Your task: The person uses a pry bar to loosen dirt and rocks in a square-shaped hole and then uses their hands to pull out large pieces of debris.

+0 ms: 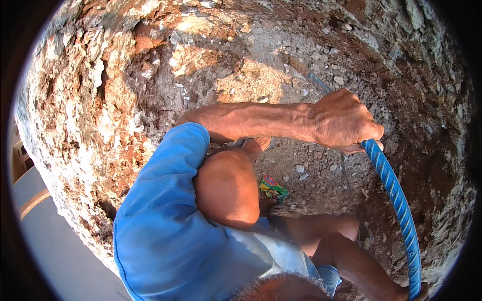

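We see two hands on a blue bar (396,200) with twisted ridges. The left hand (349,123), at the end of an arm reaching across from the left, is closed firmly around it. The right hand (423,291) meets the bar lower down, well apart from the left; the lower edge cuts it off, so we cannot tell how tightly it grips. Beyond the left fist, the bar slants up and left over the stony dirt (321,173); we cannot tell whether its tip touches. Below the left forearm we see a bent knee (226,190), and near it a bright packet (273,188) on the dirt. A blue shirt (170,220) fills the lower left, beside rough, sunlit earth (85,150).
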Available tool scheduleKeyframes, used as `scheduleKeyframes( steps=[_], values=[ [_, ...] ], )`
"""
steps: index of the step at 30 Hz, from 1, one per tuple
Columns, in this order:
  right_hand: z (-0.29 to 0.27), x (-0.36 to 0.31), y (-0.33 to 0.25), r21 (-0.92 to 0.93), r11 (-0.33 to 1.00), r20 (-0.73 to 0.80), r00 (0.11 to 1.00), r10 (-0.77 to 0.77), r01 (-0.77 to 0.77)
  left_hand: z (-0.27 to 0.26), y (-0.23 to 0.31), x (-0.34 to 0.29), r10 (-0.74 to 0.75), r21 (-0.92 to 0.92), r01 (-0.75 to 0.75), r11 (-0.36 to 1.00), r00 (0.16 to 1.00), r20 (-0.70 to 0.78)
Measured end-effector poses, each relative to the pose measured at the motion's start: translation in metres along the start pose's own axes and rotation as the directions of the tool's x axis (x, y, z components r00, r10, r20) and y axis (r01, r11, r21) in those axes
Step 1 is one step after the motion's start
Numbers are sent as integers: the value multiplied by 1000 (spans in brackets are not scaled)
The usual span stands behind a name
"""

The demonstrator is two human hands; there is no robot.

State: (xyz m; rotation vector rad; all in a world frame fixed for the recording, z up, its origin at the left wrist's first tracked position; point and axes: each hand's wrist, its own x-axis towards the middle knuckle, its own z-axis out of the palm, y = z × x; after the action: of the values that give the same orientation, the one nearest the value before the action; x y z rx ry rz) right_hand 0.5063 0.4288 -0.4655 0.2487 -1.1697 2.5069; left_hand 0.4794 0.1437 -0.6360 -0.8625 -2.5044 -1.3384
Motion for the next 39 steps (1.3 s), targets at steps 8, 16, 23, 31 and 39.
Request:
scheduleKeyframes(
  steps=[8,16,23,31,39],
  values=[
    [-47,7,110,28,991,-48,990,136,-135,23,-139,-84,-267,160,257,953,962,46],
    [-134,7,73,81,981,-206,960,192,-178,15,-73,-73,-422,236,363,901,861,285],
    [-58,18,-31,128,991,26,999,-28,25,-17,-31,-34,-206,169,194,966,977,58],
    [-14,-11,168,80,992,-46,994,99,-95,-25,-185,-79,-218,288,232,929,973,-81],
    [-138,-1,141,293,926,-110,953,282,-240,7,-100,-96,-409,341,367,865,911,56]
  ],
)
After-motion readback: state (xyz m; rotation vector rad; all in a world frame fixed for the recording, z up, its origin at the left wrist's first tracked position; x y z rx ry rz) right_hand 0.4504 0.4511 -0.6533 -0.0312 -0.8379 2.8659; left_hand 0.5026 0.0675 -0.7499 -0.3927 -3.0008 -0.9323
